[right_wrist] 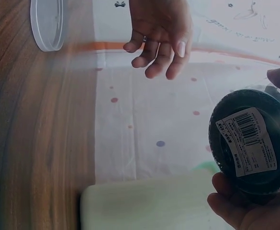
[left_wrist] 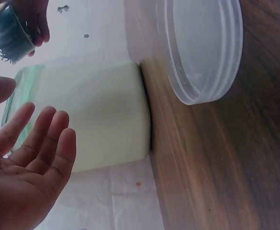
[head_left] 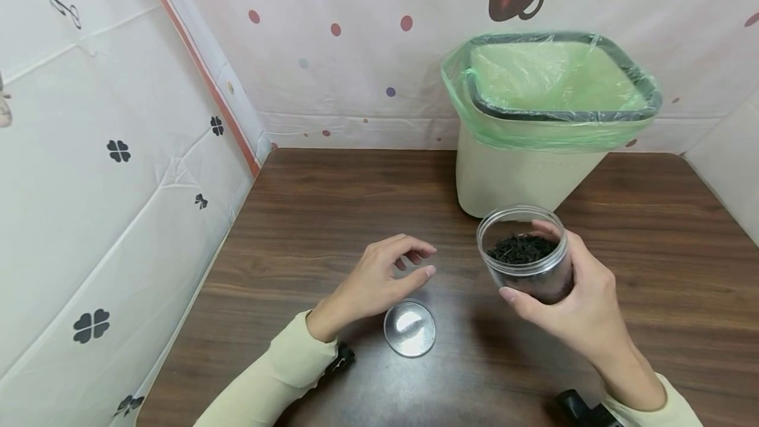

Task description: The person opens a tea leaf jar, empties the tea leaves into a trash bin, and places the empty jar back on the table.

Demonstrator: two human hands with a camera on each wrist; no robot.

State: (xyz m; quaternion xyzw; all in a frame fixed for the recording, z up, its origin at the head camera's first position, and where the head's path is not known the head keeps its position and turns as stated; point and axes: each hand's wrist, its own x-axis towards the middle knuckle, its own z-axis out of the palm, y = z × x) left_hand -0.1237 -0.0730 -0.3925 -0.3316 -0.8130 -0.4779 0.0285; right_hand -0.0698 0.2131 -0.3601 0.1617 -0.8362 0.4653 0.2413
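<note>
My right hand (head_left: 584,302) grips a clear round jar (head_left: 548,282), its mouth uncovered and tilted a little to the left, above the table. Dark, shredded dry leaves that look like loose tea (head_left: 522,249) fill part of it. The right wrist view shows the jar's base with a white barcode label (right_wrist: 250,141). To the left, my left hand (head_left: 379,275) hovers with loosely bent fingers, holding nothing. Just below that hand a clear round lid (head_left: 410,329) lies on the table; its raised rim (left_wrist: 204,98) shows large in the left wrist view.
A cream trash bin (head_left: 504,180) lined with a green plastic bag (head_left: 548,140) stands at the back right of the brown wooden table (head_left: 284,236). Behind it hangs a dotted white sheet (head_left: 356,71). Another patterned sheet (head_left: 136,216) borders the left side.
</note>
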